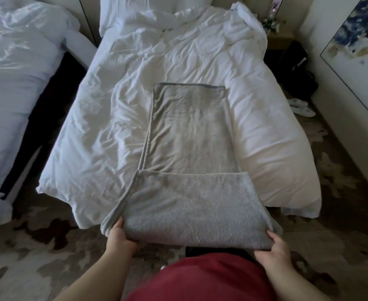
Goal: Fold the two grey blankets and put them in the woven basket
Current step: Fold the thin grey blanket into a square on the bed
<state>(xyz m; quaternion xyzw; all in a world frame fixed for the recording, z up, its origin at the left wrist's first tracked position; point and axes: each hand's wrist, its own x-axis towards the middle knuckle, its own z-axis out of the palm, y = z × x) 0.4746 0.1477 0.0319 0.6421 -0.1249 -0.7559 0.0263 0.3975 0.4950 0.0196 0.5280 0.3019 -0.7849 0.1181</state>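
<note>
Blanket (189,131): grey, a long strip lying lengthwise on our bed's white duvet (105,118), its near end turned over and held up past the bed's foot.
Left hand (119,235): we grip the near left corner.
Right hand (275,246): we grip the near right corner.
Slippers (302,107): on the floor, right.
</note>
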